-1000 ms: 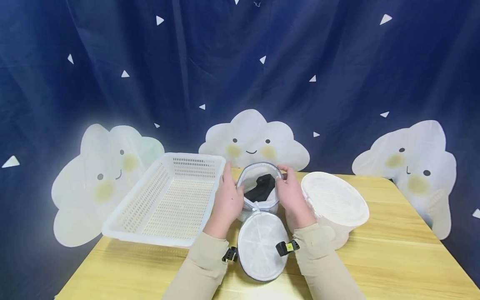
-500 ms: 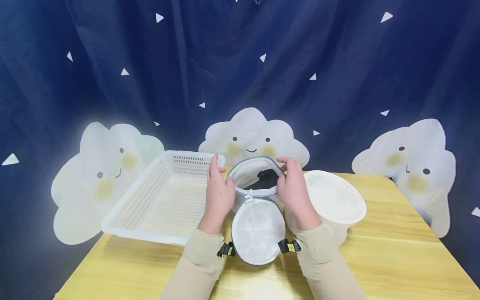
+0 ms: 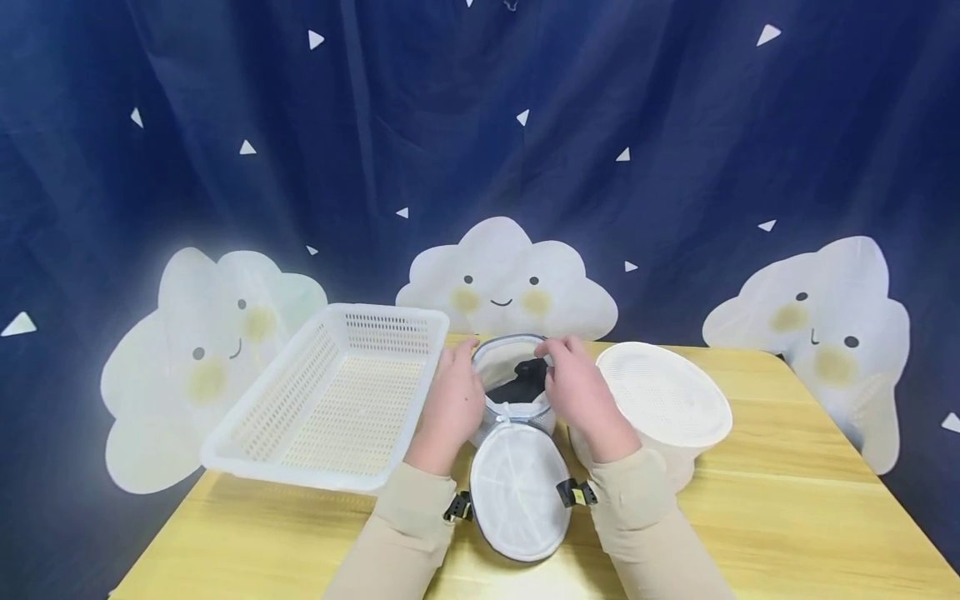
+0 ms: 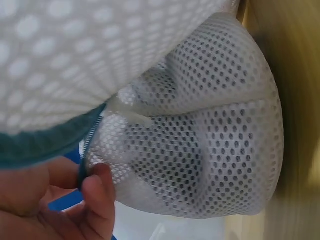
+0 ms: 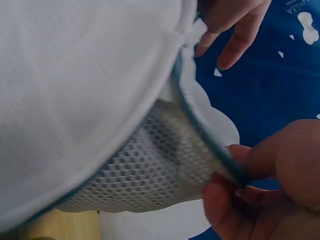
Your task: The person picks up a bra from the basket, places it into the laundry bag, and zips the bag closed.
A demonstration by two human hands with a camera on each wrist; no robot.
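A white mesh laundry bag with a grey-blue zip edge stands on the table between both hands. Its mouth faces up, and a black cloth item lies inside. The round white lid is unzipped and hangs toward the person. My left hand pinches the rim on the left, its thumb and fingers at the zip edge in the left wrist view. On the opposite side my right hand pinches the rim; the right wrist view shows its fingertips curled round the zip edge.
Left of the bag sits a wide white slotted plastic basket. Close beside the right forearm is a white round mesh basket or bag. The wooden table meets a dark blue curtain with cloud prints behind.
Half a second ago the bag's mouth was stretched wider and stood higher, with the hands further apart. Now the bag is lower, the mouth narrower, and both hands have come closer together.
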